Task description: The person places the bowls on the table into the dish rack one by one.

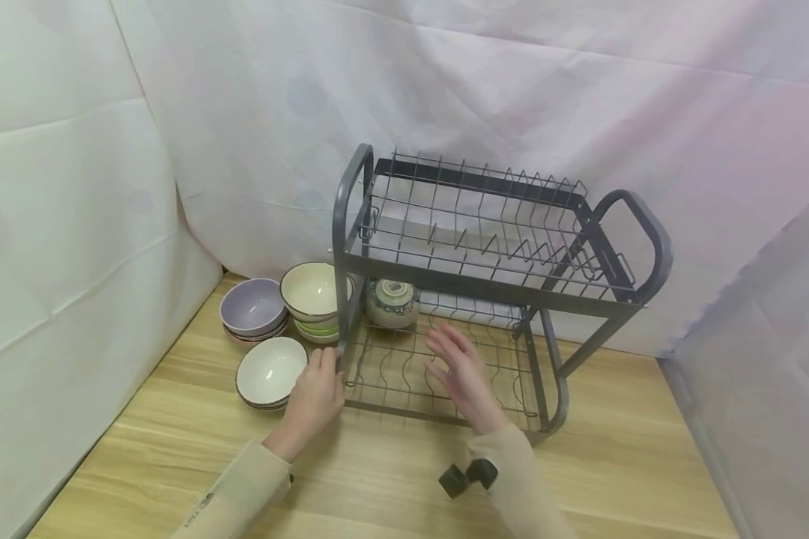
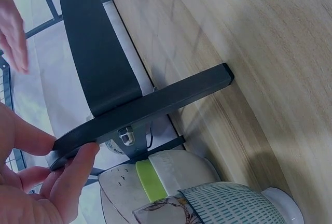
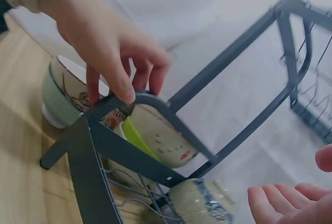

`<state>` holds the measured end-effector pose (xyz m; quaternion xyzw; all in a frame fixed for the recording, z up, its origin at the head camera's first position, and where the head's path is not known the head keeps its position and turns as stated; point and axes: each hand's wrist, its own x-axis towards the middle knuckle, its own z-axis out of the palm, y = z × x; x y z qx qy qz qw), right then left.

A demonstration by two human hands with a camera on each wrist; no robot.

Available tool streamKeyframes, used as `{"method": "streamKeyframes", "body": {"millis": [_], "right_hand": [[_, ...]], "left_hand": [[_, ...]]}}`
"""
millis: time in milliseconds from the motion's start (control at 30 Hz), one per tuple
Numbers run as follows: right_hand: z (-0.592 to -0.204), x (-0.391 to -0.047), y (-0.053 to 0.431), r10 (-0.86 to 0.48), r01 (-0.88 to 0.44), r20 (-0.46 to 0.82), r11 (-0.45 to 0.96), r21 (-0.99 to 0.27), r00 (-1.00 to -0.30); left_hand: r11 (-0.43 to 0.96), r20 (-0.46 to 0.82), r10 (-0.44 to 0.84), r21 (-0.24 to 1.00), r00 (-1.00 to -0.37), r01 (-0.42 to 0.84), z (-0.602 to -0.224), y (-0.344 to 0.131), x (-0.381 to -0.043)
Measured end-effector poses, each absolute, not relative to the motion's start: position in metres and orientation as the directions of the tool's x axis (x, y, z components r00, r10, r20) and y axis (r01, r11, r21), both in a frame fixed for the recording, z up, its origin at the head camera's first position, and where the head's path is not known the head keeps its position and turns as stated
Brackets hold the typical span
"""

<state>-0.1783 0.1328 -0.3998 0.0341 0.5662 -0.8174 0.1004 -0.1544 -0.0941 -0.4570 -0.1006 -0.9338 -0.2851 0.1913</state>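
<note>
My left hand [image 1: 315,395] grips the lower front left corner of a dark two-tier dish rack [image 1: 485,281]. In the left wrist view, its thumb and fingers [image 2: 78,169] pinch the dark metal frame. My right hand [image 1: 461,370] hangs over the lower tier, fingers spread loosely, holding nothing; its fingers [image 3: 280,198] also show at the edge of the right wrist view. An upside-down patterned bowl [image 1: 392,305] sits at the left back of the lower tier. Beside my left hand stands a stack of white bowls [image 1: 271,372].
Left of the rack, a purple bowl [image 1: 252,305] tops one stack and a cream bowl [image 1: 313,290] tops another, with a green bowl [image 1: 317,329] below it. White cloth [image 1: 256,112] hangs behind. The wooden table [image 1: 391,479] extends in front of the rack.
</note>
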Motion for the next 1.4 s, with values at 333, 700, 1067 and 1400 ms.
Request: {"method": "streamKeyframes", "body": {"millis": [333,700,1067,1400], "right_hand": [[-0.381,-0.126,0.178,-0.107,0.038,-0.017,-0.198,-0.980,-0.994],[-0.374,-0.106,0.238,0.134,-0.302,0.279,-0.197,-0.933,-0.951],[-0.370,-0.128,0.285,0.515,-0.190,0.260,0.185,-0.964,-0.817],[-0.376,-0.151,0.287,0.507,-0.198,0.349,0.328,-0.924,-0.788]], "left_hand": [[0.818,0.420,0.094,0.484,-0.902,0.311,-0.457,-0.095,-0.154],[0.819,0.426,0.091,0.483,-0.900,0.311,-0.456,-0.095,-0.155],[0.813,0.447,0.099,0.479,-0.889,0.331,-0.457,-0.095,-0.154],[0.813,0.456,0.104,0.473,-0.884,0.340,-0.457,-0.096,-0.153]]}}
